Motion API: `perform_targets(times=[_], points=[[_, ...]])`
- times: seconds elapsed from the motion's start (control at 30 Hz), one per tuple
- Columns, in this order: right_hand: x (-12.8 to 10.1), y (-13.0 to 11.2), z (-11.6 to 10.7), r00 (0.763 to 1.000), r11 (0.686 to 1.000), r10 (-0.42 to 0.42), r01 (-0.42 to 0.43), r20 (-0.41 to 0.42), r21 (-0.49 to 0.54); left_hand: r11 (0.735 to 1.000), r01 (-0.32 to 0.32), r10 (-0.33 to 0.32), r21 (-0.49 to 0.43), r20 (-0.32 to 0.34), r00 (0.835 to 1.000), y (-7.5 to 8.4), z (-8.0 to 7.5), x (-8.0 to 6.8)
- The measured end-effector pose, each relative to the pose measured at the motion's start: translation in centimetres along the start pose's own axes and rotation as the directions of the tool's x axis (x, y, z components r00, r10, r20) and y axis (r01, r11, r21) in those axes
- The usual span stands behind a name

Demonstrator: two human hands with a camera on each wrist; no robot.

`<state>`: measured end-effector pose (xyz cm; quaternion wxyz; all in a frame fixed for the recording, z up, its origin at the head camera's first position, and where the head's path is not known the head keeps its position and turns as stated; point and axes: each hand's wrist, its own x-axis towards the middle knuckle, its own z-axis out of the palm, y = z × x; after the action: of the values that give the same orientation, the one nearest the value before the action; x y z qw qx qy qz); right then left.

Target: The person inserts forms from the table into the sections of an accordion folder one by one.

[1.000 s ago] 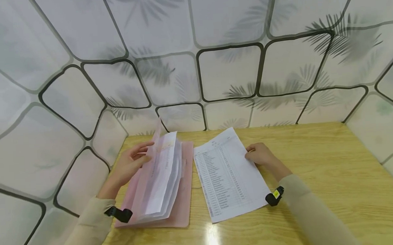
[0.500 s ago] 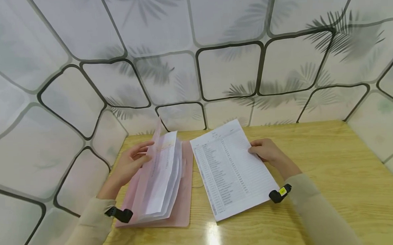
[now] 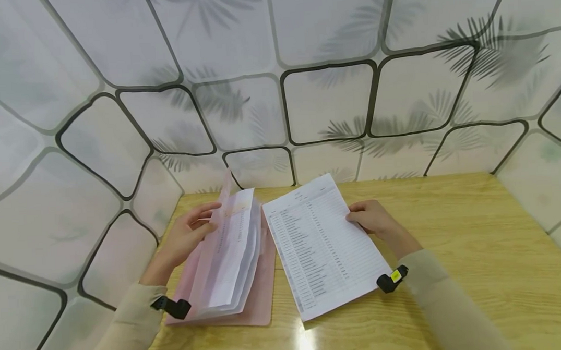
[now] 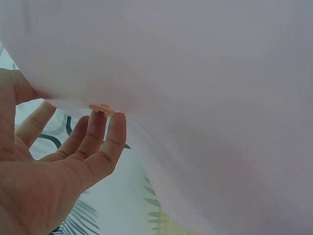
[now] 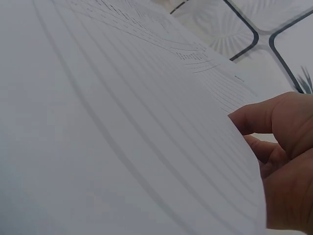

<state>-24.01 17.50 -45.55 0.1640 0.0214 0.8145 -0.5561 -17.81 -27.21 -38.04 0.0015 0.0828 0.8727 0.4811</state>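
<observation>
On the left of the head view stands a pink folder point(image 3: 262, 303), its translucent cover raised, with several white sheets point(image 3: 234, 250) inside, also partly lifted. My left hand point(image 3: 182, 242) pinches the cover's left edge between thumb and fingers; the left wrist view has this hand point(image 4: 63, 166) at the rim of the pale pink cover point(image 4: 205, 98). To the right, my right hand point(image 3: 378, 223) pinches the right edge of a printed paper sheet point(image 3: 326, 251), tilted just above the table. In the right wrist view the thumb lies on top of the sheet point(image 5: 122, 137), fingers beneath.
A light wooden table point(image 3: 481, 250) lies under everything. Behind it and at both sides rises a pale fabric wall point(image 3: 324, 105) with dark outlines and leaf prints. Each wrist carries a small black camera point(image 3: 392, 280).
My right hand first raised the paper sheet and shifted it right, then brought it left, so its upper left corner now overlaps the folder's right edge. The left hand has stayed put.
</observation>
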Motion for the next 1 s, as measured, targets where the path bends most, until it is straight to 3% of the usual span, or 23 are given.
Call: perform_targets(times=[0.53,1.0], points=[[0.4,-1.4,2.5,1.000,0.998,-0.004,0.003,0.031,0.058,0.999,-0.034,0.034,-0.035,-0.017,0.999,-0.5,0.2,0.1],[1.0,-2.1,5.0,0.998,0.972,0.005,-0.019,0.061,0.234,0.997,-0.043,0.042,-0.057,-0.018,0.999,-0.8,0.4,0.1]])
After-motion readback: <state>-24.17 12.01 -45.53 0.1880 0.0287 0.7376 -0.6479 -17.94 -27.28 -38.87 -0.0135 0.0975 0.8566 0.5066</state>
